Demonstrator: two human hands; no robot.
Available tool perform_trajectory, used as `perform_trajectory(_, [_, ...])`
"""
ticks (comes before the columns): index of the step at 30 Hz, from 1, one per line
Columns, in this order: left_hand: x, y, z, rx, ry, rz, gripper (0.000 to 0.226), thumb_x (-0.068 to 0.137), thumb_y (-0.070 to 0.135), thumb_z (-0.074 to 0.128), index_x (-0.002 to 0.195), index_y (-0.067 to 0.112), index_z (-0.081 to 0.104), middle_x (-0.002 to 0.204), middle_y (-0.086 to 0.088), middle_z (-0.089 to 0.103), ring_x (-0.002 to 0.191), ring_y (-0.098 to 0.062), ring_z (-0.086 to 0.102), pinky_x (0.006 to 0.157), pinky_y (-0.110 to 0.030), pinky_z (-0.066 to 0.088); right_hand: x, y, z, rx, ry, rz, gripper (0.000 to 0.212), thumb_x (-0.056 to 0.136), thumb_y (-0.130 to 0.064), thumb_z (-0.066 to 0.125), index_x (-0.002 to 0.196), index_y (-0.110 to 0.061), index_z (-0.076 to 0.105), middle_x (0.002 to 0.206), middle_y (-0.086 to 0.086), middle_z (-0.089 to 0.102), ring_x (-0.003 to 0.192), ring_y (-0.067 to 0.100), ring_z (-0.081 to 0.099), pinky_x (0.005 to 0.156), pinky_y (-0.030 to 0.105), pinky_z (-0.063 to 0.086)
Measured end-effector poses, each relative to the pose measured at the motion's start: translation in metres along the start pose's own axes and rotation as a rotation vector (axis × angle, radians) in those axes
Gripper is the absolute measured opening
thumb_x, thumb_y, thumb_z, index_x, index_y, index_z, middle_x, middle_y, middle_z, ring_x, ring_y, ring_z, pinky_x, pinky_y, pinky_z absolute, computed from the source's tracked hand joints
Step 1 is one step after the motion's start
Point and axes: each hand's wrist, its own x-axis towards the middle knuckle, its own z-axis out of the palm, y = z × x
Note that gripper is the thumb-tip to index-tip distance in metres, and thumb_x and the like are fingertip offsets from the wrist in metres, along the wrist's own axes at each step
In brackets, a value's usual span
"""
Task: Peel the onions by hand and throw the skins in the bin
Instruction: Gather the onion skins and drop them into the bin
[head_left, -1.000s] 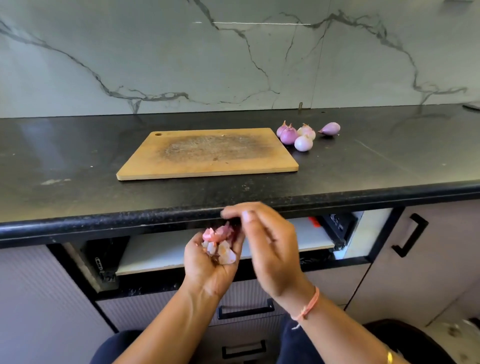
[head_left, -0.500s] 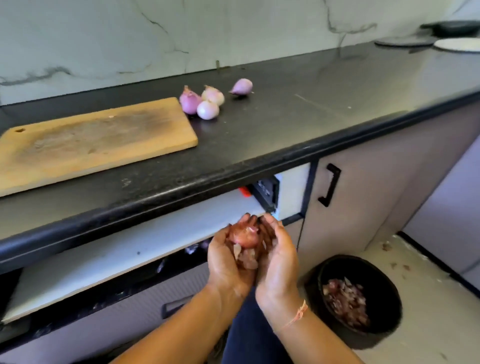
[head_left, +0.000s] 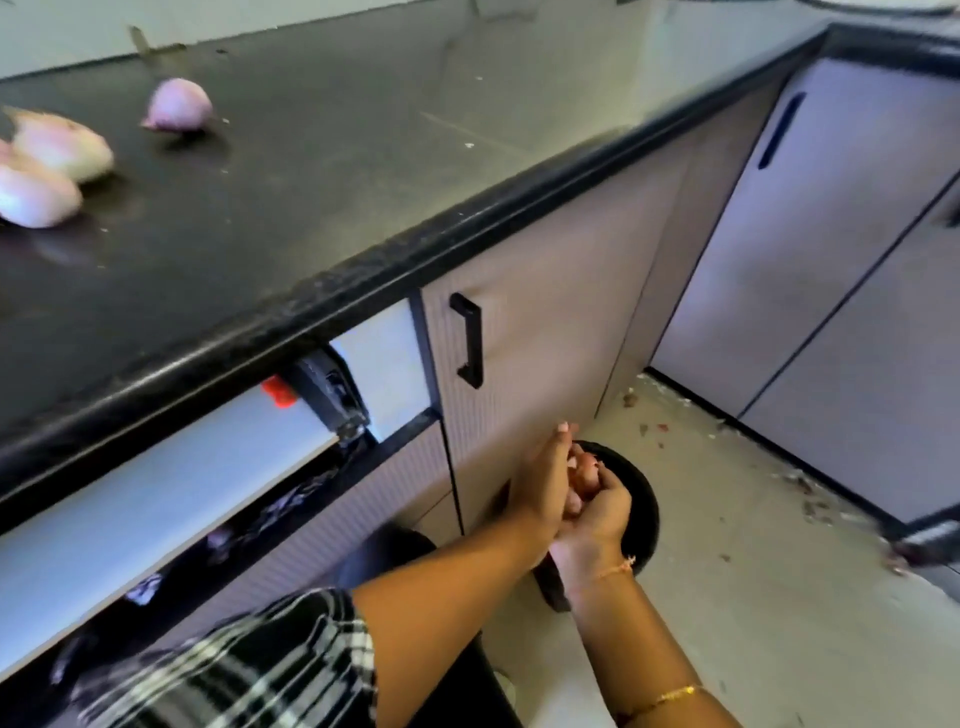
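Note:
My left hand (head_left: 540, 486) and my right hand (head_left: 597, 512) are cupped together low over the black bin (head_left: 641, 499) on the floor. Between the palms sits a small heap of pinkish onion skins (head_left: 584, 470). Most of the bin is hidden behind my hands; only its far rim shows. Up on the black counter (head_left: 322, 171) lie peeled onions: one pale purple onion (head_left: 179, 104) by itself, and two more onions (head_left: 47, 166) close together at the left edge of the view.
A partly open drawer (head_left: 156, 493) juts out under the counter edge. A cabinet door with a black handle (head_left: 467, 340) stands just behind the bin. Scraps of skin litter the floor (head_left: 753, 467) near the right-hand cabinets (head_left: 831, 260).
My view has swung right and down. Both hands, still cupped around the skins, have dropped from beside the drawer to just above the bin. The cutting board has left the view.

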Motion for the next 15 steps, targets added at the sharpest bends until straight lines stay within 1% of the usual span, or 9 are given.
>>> perform_trajectory(1, [0.007, 0.003, 0.005, -0.002, -0.021, -0.005, 0.029, 0.101, 0.029, 0.038, 0.097, 0.017, 0.065, 0.074, 0.002, 0.057, 0.061, -0.003, 0.055, 0.052, -0.01, 0.043, 0.012, -0.006, -0.002, 0.059, -0.009, -0.025, 0.043, 0.1, -0.02, 0.035, 0.063, -0.013, 0.055, 0.053, 0.002, 0.059, 0.047, 0.014, 0.06, 0.052, 0.022, 0.053])
perform_trajectory(3, [0.023, 0.006, 0.012, 0.004, -0.072, -0.023, 0.038, 0.103, 0.033, 0.032, 0.128, 0.019, 0.056, 0.105, 0.008, 0.06, 0.092, -0.002, 0.057, 0.072, -0.01, 0.041, 0.035, -0.02, -0.002, 0.104, -0.004, -0.082, 0.048, 0.1, -0.02, 0.032, 0.055, -0.015, 0.049, 0.044, 0.0, 0.05, 0.044, 0.015, 0.051, 0.06, 0.026, 0.045])
perform_trajectory(5, [0.04, 0.009, 0.016, 0.053, -0.098, -0.035, 0.043, 0.103, 0.035, 0.028, 0.139, 0.018, 0.046, 0.138, 0.005, 0.047, 0.127, -0.01, 0.042, 0.092, -0.015, 0.026, 0.065, -0.033, -0.005, 0.126, 0.032, -0.107, 0.047, 0.102, -0.027, 0.029, 0.057, -0.017, 0.039, 0.04, -0.004, 0.039, 0.04, 0.013, 0.037, 0.057, 0.023, 0.034])
perform_trajectory(8, [0.059, 0.011, 0.018, 0.074, -0.078, -0.043, 0.047, 0.103, 0.036, 0.029, 0.142, 0.015, 0.042, 0.151, -0.002, 0.035, 0.139, -0.015, 0.03, 0.094, -0.021, 0.02, 0.098, -0.049, -0.006, 0.012, 0.124, -0.081, 0.043, 0.099, -0.045, 0.033, 0.073, -0.014, 0.045, 0.046, -0.001, 0.039, 0.043, 0.014, 0.033, 0.056, 0.024, 0.029])
perform_trajectory(9, [0.064, 0.012, 0.019, 0.081, -0.077, -0.042, 0.047, 0.102, 0.036, 0.03, 0.142, 0.014, 0.042, 0.151, -0.002, 0.035, 0.139, -0.015, 0.03, 0.094, -0.021, 0.02, 0.105, -0.053, -0.007, -0.01, 0.139, -0.076, 0.044, 0.096, -0.05, 0.039, 0.091, -0.009, 0.051, 0.057, 0.003, 0.05, 0.051, 0.015, 0.043, 0.059, 0.024, 0.035])
perform_trajectory(11, [0.071, 0.011, 0.018, 0.086, -0.097, -0.054, 0.048, 0.102, 0.037, 0.032, 0.143, 0.014, 0.041, 0.151, -0.002, 0.035, 0.139, -0.016, 0.03, 0.095, -0.021, 0.021, 0.121, -0.057, -0.011, -0.064, 0.208, -0.058, 0.068, 0.089, -0.056, 0.05, 0.135, -0.008, 0.04, 0.112, 0.014, 0.06, 0.094, 0.023, 0.062, 0.086, 0.033, 0.048])
perform_trajectory(12, [0.074, 0.01, 0.017, 0.088, -0.105, -0.063, 0.048, 0.102, 0.038, 0.032, 0.143, 0.014, 0.04, 0.151, -0.002, 0.035, 0.14, -0.016, 0.03, 0.096, -0.022, 0.021, 0.127, -0.059, -0.013, -0.097, 0.233, -0.045, 0.079, 0.087, -0.058, 0.051, 0.147, -0.013, 0.029, 0.139, 0.015, 0.046, 0.118, 0.029, 0.054, 0.101, 0.04, 0.043])
perform_trajectory(13, [0.077, 0.008, 0.015, 0.093, -0.116, -0.073, 0.048, 0.102, 0.038, 0.032, 0.144, 0.015, 0.04, 0.152, -0.001, 0.034, 0.14, -0.016, 0.028, 0.1, -0.023, 0.021, 0.13, -0.062, -0.013, -0.12, 0.25, -0.047, 0.084, 0.087, -0.06, 0.051, 0.151, -0.015, 0.022, 0.151, 0.013, 0.032, 0.132, 0.031, 0.042, 0.11, 0.042, 0.036])
perform_trajectory(15, [0.081, 0.003, 0.013, 0.107, -0.123, -0.092, 0.048, 0.102, 0.038, 0.031, 0.145, 0.017, 0.037, 0.153, 0.0, 0.032, 0.142, -0.015, 0.025, 0.103, -0.025, 0.019, 0.125, -0.064, -0.011, -0.177, 0.259, -0.043, 0.084, 0.09, -0.062, 0.044, 0.153, -0.014, 0.018, 0.157, 0.012, 0.023, 0.141, 0.032, 0.03, 0.114, 0.044, 0.027])
